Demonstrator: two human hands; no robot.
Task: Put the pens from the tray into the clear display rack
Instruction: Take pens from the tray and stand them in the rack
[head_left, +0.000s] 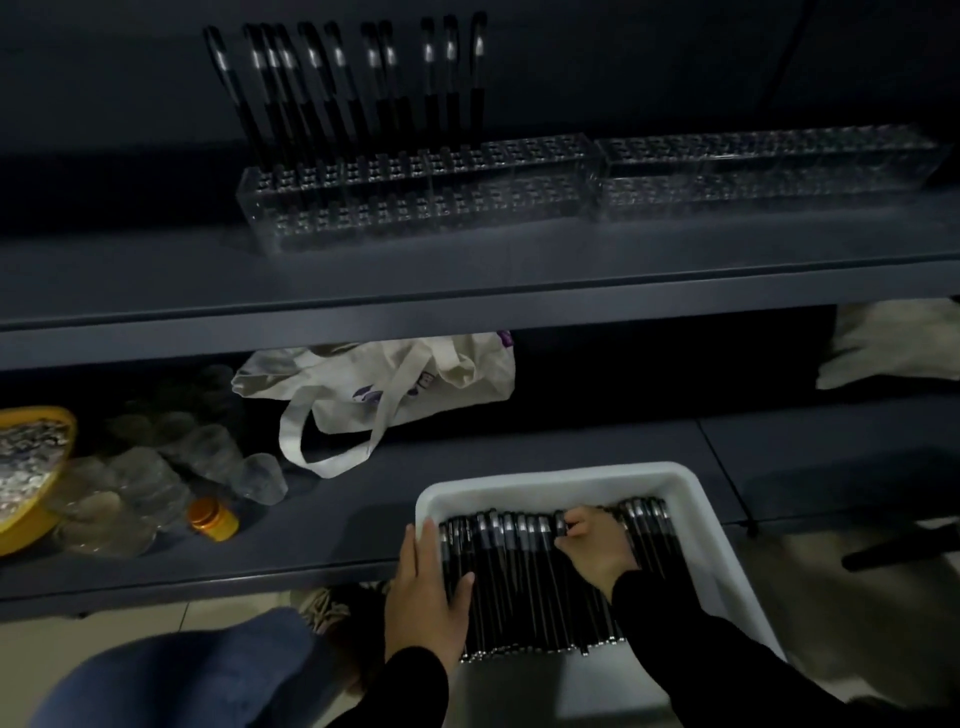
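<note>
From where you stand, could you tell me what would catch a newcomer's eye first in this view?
Probably the white tray at the bottom, packed with black pens, where the left hand rests on the tray's edge and the right hand picks among the pens. Next, the clear rack on the upper shelf, with a row of pens standing at its left end.

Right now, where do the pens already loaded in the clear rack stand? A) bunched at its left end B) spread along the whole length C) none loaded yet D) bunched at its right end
A: the upright pens all stand in the left part of the clear display rack, while its holes further right look unfilled.
</note>
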